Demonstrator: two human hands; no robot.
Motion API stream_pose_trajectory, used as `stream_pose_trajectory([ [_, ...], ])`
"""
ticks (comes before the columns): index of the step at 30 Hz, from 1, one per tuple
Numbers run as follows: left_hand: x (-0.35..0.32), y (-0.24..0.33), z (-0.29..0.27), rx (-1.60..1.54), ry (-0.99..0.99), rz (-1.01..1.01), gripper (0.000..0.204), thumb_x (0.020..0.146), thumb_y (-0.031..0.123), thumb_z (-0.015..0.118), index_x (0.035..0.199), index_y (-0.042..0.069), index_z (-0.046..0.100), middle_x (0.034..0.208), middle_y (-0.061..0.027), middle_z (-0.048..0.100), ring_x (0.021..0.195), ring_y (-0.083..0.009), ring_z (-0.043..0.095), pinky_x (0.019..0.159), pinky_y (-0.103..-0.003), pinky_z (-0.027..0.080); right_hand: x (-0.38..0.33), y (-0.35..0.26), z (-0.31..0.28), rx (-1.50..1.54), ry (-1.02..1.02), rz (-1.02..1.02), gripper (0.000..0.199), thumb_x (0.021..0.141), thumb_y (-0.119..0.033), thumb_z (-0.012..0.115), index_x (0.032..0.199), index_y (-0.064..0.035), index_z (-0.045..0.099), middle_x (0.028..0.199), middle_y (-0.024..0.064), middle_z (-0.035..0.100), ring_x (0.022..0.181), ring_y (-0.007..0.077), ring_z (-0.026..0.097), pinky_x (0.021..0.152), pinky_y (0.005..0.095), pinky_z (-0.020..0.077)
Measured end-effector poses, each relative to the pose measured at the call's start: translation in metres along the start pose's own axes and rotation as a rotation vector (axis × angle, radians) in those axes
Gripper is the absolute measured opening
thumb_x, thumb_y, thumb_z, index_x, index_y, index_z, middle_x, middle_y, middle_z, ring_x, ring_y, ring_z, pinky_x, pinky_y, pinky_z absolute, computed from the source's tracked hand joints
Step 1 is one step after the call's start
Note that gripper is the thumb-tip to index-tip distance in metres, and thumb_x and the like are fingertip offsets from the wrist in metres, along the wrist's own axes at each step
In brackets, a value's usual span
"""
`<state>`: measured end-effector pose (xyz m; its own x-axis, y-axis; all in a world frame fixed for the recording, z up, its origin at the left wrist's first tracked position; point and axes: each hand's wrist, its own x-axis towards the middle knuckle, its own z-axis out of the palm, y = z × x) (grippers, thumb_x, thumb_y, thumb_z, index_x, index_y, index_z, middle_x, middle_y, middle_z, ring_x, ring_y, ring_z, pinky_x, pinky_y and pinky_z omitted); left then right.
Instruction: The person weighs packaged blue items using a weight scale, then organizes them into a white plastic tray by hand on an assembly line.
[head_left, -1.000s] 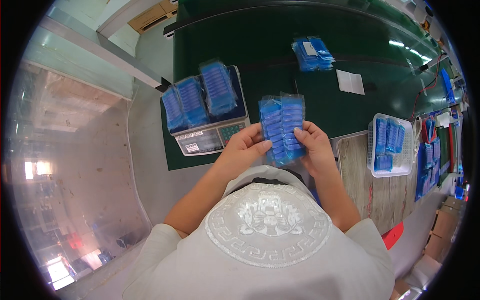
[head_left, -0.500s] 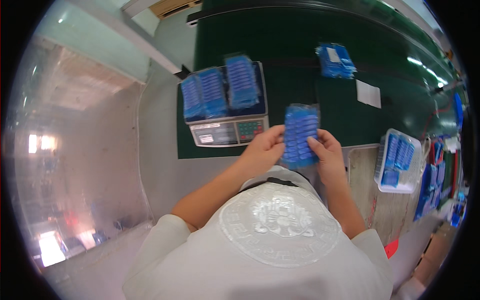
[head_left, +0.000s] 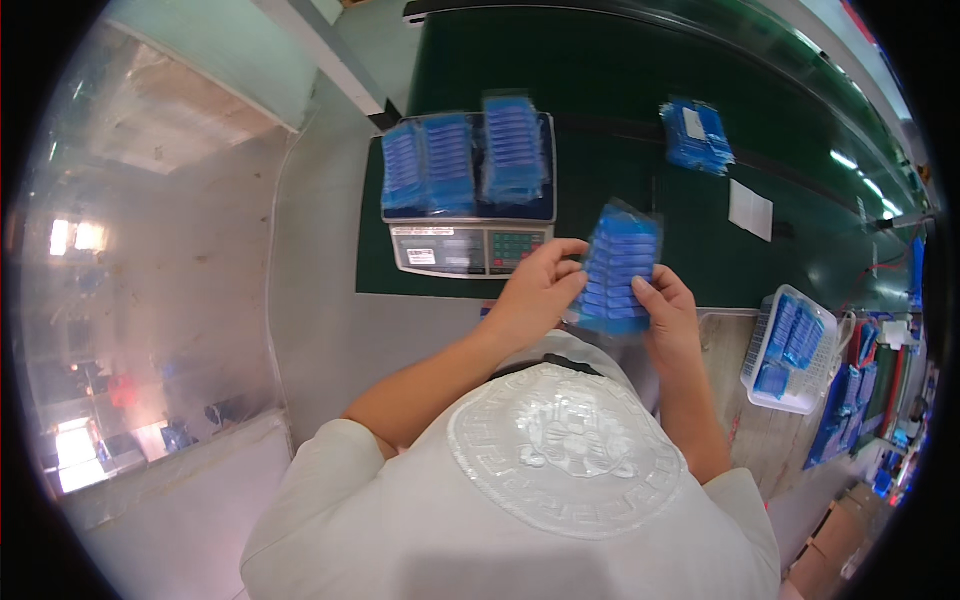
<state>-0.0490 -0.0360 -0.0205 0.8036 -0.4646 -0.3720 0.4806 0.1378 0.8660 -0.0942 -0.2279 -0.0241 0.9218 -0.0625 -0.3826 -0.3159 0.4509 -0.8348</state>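
My right hand (head_left: 670,308) grips a clear flat pack of blue, rib-shaped pieces (head_left: 624,262), its thumb pressed on the front face. The pack is tilted, its top leaning right. At the pack's left edge is my left hand (head_left: 543,288), fingers apart and index finger stretched out; whether the fingertips touch the plastic is hard to see. Ahead on the left, a digital scale (head_left: 470,250) carries similar blue packs on its platform: two side by side (head_left: 425,162) and a pile (head_left: 514,148) to their right.
A green work table (head_left: 600,130) spreads ahead. On it lie a stack of blue packs (head_left: 697,137) and a white paper (head_left: 750,210). To the right, a white basket (head_left: 800,403) holds more blue packs. A grey post (head_left: 335,60) stands at the far left, beside clear plastic sheeting (head_left: 170,250).
The pack has tilted rightward in my right hand. My left hand's fingers have loosened and spread at its edge. The whole view has shifted slightly.
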Motion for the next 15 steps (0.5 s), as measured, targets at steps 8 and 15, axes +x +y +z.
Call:
stream_pose_trajectory([
  [8, -0.006, 0.009, 0.010, 0.121, 0.043, 0.041, 0.034, 0.093, 0.003, 0.052, 0.127, -0.002, 0.045, 0.106, -0.0115, 0.064, 0.097, -0.0128, 0.060, 0.087, -0.025, 0.047, -0.003, -0.006, 0.003, -0.045, 0.032, -0.005, 0.015, 0.091, -0.013, 0.061, 0.101, -0.0021, 0.057, 0.095, 0.0057, 0.065, 0.085, 0.0105, 0.061, 0.081, 0.0267, 0.0492],
  [15, -0.005, 0.009, 0.012, 0.253, 0.030, 0.107, 0.034, 0.095, 0.007, 0.051, 0.128, 0.000, 0.045, 0.107, -0.0084, 0.064, 0.093, -0.0095, 0.059, 0.075, -0.021, 0.047, 0.001, -0.016, -0.004, 0.074, -0.009, 0.098, 0.017, 0.092, -0.011, 0.058, 0.105, 0.0007, 0.056, 0.096, 0.0087, 0.065, 0.085, 0.0142, 0.064, 0.080, 0.0298, 0.0522],
])
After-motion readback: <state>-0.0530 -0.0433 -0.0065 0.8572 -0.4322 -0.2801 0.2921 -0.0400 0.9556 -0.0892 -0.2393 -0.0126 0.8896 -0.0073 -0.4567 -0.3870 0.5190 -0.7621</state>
